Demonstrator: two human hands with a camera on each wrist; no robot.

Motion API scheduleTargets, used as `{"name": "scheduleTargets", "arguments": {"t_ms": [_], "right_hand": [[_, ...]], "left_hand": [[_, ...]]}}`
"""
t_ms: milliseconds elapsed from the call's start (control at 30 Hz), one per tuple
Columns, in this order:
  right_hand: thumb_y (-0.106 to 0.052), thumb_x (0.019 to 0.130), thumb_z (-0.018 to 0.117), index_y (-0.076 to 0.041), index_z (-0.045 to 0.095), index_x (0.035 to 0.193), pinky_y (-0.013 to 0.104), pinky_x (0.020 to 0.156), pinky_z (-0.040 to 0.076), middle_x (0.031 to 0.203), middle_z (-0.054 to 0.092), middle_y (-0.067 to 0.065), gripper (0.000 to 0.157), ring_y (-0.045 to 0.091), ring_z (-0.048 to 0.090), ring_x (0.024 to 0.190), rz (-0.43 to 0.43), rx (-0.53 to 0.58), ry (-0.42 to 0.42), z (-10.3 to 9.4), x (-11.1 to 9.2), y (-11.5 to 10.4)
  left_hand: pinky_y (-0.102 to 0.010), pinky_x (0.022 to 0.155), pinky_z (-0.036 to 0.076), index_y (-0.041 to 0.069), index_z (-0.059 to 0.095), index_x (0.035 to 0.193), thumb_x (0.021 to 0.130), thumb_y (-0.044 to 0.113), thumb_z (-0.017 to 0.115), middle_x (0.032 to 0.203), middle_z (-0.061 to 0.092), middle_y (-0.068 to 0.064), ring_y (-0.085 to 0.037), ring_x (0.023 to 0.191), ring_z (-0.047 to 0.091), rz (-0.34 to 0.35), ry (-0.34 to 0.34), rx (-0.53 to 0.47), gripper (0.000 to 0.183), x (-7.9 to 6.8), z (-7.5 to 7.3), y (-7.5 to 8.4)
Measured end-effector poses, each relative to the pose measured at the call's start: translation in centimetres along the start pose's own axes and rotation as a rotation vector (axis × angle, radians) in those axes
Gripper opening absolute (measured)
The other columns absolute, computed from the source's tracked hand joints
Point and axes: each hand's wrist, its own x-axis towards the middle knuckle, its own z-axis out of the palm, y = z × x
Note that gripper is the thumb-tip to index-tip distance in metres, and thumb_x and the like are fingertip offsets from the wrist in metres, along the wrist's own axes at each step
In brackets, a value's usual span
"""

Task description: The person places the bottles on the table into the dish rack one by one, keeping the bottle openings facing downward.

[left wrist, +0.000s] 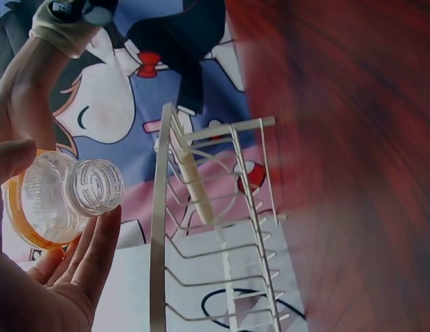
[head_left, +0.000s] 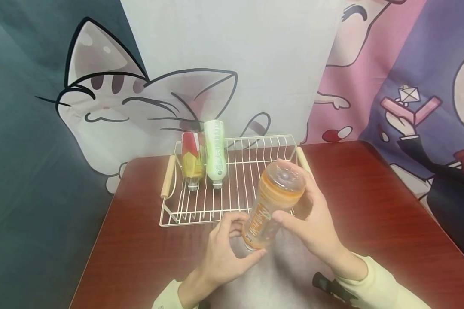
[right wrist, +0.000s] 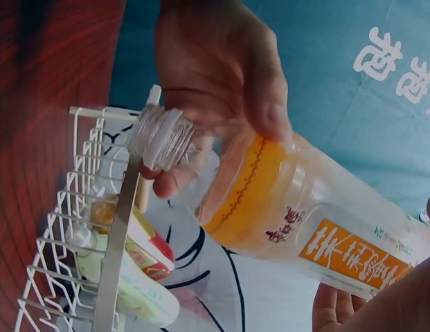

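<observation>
A clear plastic bottle with an orange label (head_left: 261,219) is held tilted, neck down and base up, over the front of a white wire rack (head_left: 201,213). My right hand (head_left: 317,219) grips it near the base, thumb across the side. Lower down, my left hand (head_left: 224,253) holds the shoulder end between thumb and fingers. The threaded bottle neck (left wrist: 97,187) has no cap on it in the left wrist view. In the right wrist view, the left thumb (right wrist: 266,104) presses on the orange shoulder.
Two bottles lean neck down at the rack's left: a red-and-yellow one (head_left: 192,156) and a pale green one (head_left: 215,154). The rack has wooden handles (head_left: 168,177) and stands on a reddish-brown table (head_left: 363,206). A cartoon-printed cloth (head_left: 274,51) hangs behind.
</observation>
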Motion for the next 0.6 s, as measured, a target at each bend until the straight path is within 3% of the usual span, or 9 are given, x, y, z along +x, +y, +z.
{"name": "scheduleTargets", "arguments": {"t_ms": [100,300,467,600], "right_hand": [[0.011,0.091,0.073,-0.006,0.045,0.167,0.032,0.118,0.050,0.170,0.047,0.015,0.083,0.025,0.059,0.144,-0.008,-0.020,-0.030,0.0,0.3,-0.1],[0.010,0.095,0.071,-0.007,0.045,0.167,0.030,0.112,0.054,0.161,0.056,0.016,0.078,0.025,0.063,0.141,0.015,-0.078,-0.046,0.1,1.0,-0.3],[0.009,0.095,0.074,-0.011,0.048,0.165,0.032,0.106,0.059,0.152,0.063,0.014,0.077,0.025,0.068,0.133,0.022,-0.097,-0.045,0.2,1.5,0.2],[0.011,0.094,0.074,-0.007,0.049,0.163,0.034,0.111,0.056,0.151,0.063,0.017,0.076,0.027,0.067,0.133,-0.002,-0.048,-0.059,0.4,2.0,0.5]], "left_hand": [[-0.030,0.088,0.066,0.006,0.058,0.133,0.077,0.014,0.100,0.126,0.072,-0.010,-0.017,0.100,0.079,-0.066,-0.003,-0.048,0.071,0.0,0.0,0.3],[-0.033,0.087,0.067,0.006,0.058,0.133,0.078,0.016,0.100,0.123,0.075,-0.012,-0.019,0.103,0.080,-0.162,-0.013,-0.104,0.069,-0.1,0.0,0.6],[-0.034,0.086,0.067,0.005,0.057,0.131,0.079,0.015,0.099,0.119,0.076,-0.013,-0.020,0.104,0.080,-0.205,-0.010,-0.147,0.067,-0.3,0.3,0.6],[-0.035,0.086,0.068,0.005,0.056,0.131,0.080,0.015,0.098,0.116,0.077,-0.013,-0.020,0.103,0.080,-0.204,-0.008,-0.157,0.067,-0.4,0.3,0.5]]}}
